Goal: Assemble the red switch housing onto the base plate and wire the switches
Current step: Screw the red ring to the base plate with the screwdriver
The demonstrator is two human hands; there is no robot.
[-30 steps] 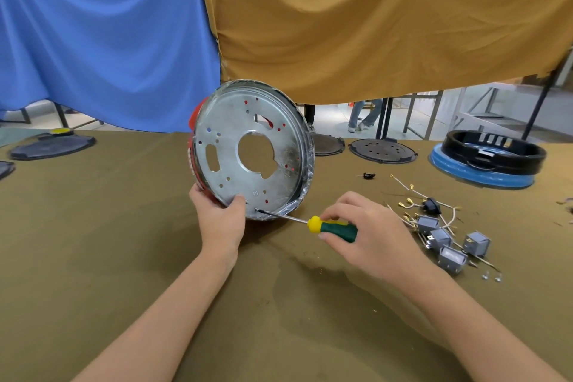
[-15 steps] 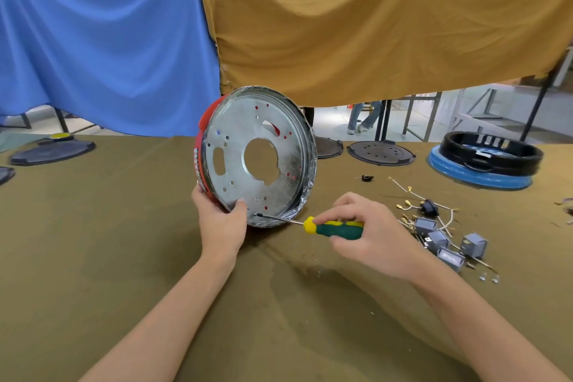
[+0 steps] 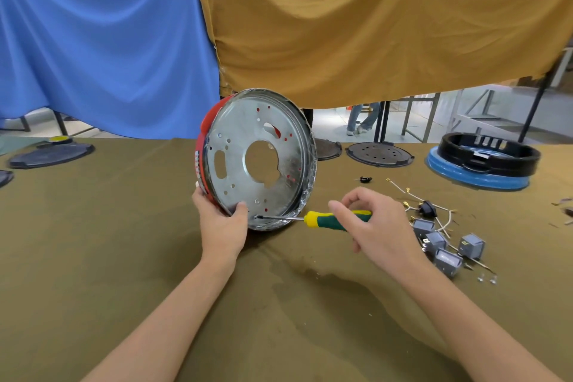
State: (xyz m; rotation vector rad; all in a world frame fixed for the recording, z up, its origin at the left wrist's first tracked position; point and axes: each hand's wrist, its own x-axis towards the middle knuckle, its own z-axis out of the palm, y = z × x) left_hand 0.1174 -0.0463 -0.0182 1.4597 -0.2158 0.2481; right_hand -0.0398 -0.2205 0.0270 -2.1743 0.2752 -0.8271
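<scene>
A person's left hand (image 3: 221, 223) clamps the lower rim of a round, shiny metal base plate (image 3: 260, 161), stood on edge at the centre of an olive cloth-covered counter (image 3: 93, 242), with the red plastic switch housing (image 3: 204, 139) showing behind its 9 o'clock edge. The right hand (image 3: 369, 226) pinches a green-and-yellow-handled screwdriver (image 3: 328, 219), its tip seated at a hole near the plate's 6 o'clock. The step in hand appears to be fastening housing to plate; the next move likely calls for steady turning while the plate is kept from rolling. Small grey block switches (image 3: 446, 245) and loose white wires (image 3: 434, 211) lie unwired at 3 o'clock, just beyond the right wrist. The counter toward 6 and 9 o'clock offers open room.
</scene>
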